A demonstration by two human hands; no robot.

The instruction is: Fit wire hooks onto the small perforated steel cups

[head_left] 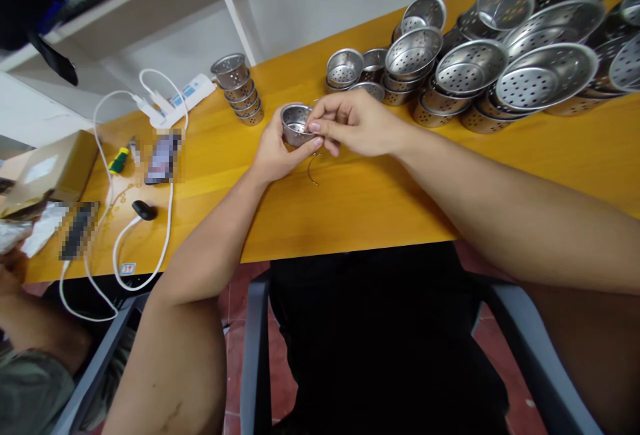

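Above the table, my left hand (275, 148) is closed around a small metal cup with holes (295, 130), its open mouth turned up towards me. My right hand (353, 122) reaches in from the right, with thumb and forefinger pinched together at the cup's near right rim. A thin curved wire (311, 172) hangs below the pinching fingers, and a short bit of it seems to show above them. Where the wire meets the cup is hidden by the fingers. Left of the cup stands a stack of similar small perforated cups (243, 92).
Many perforated metal cups (470, 68) of several sizes crowd the back right. On the left lie a power strip (193, 95), white cables, a phone (163, 158), a green-yellow object (119, 160) and a cardboard box (60, 168). Another person's arm (35, 315) is at lower left.
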